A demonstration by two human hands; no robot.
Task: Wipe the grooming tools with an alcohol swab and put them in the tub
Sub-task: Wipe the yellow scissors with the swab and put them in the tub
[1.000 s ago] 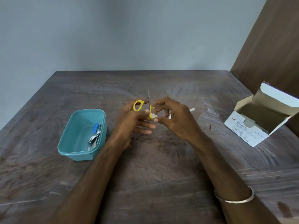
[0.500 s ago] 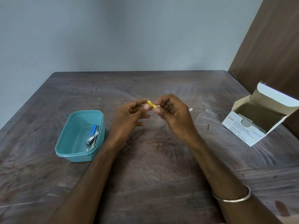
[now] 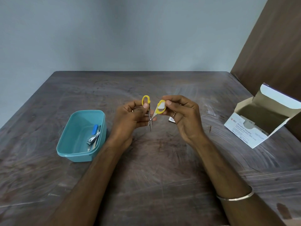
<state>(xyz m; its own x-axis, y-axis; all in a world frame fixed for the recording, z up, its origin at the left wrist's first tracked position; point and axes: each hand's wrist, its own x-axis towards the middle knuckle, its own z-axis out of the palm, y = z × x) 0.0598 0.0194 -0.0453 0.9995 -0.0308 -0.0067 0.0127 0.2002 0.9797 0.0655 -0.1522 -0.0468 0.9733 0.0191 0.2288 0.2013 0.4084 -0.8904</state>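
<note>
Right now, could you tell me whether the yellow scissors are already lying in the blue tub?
No, the scissors are held above the table between the left hand and right hand, outside the tub.

Both hands hold small yellow scissors above table centre, swab on right handle loop.

Left hand (image 3: 132, 116) pinches the left yellow loop of the scissors (image 3: 150, 111); handles spread apart, blades shut and pointing down toward the person. Right hand (image 3: 182, 115) presses a white swab (image 3: 161, 106) onto the right loop, thumb on top. Teal tub (image 3: 68, 144) sits near the table's (image 3: 154, 168) left edge, holding a nail clipper (image 3: 92, 139) and a blue-handled tool (image 3: 95, 129) against its right wall. Open alcohol swab box (image 3: 250, 129) near right edge, flap up. Torn wrapper (image 3: 171, 119) on the surface just under right hand. Metal bangle (image 3: 234, 195) on right wrist.
</note>
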